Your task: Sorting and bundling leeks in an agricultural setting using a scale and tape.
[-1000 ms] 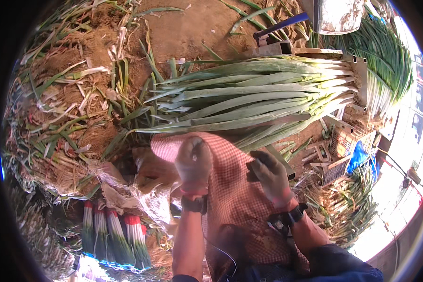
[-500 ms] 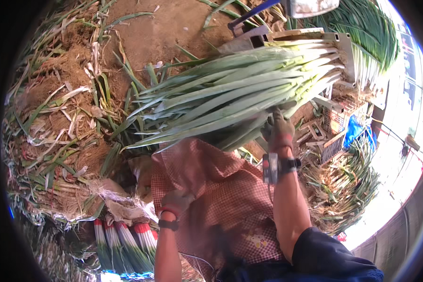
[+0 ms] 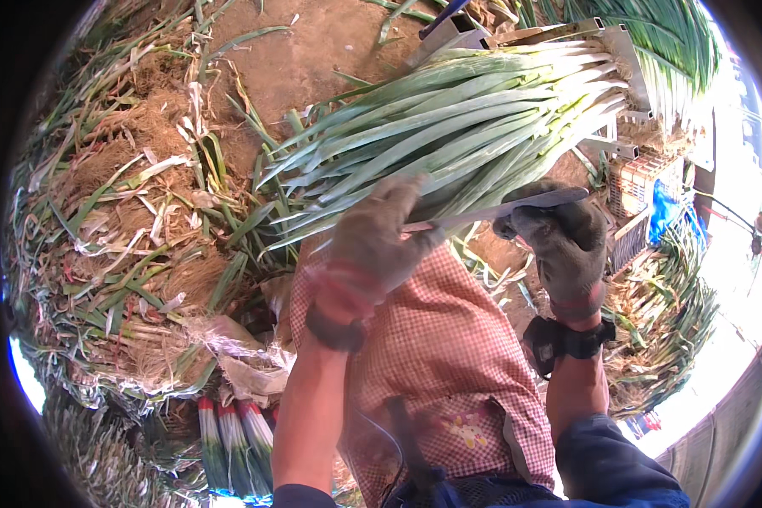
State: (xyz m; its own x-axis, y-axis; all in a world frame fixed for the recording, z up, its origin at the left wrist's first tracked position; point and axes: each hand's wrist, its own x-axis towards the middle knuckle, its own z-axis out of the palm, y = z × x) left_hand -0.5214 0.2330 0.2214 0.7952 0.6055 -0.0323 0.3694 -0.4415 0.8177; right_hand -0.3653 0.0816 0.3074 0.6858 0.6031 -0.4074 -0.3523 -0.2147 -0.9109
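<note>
My gloved left hand [image 3: 372, 241] is raised over the near edge of a bundle of long green onions [image 3: 449, 118]; its fingertips are blurred. A narrow, flat grey strip [image 3: 474, 215] runs from between its thumb and fingers across to my right hand. My gloved right hand [image 3: 563, 241] has its fingers curled in at the strip's far end, beside the onion stalks. Whether the strip is a band or a blade I cannot tell. The onions lie with green leaves to the left and white ends to the right, against a metal frame [image 3: 626, 72].
Loose leaves and roots [image 3: 135, 271] pile up on the left. Red-banded onion bundles [image 3: 233, 440] stand at lower left. More onions [image 3: 652, 51] lie beyond the frame. A crate [image 3: 635, 186] and blue plastic [image 3: 665, 212] sit at right. A checked apron [image 3: 449, 339] covers my lap.
My left hand has risen from the apron to the onions' near edge. My right hand has moved right, off the leaves, and curled. The grey strip now spans between both hands.
</note>
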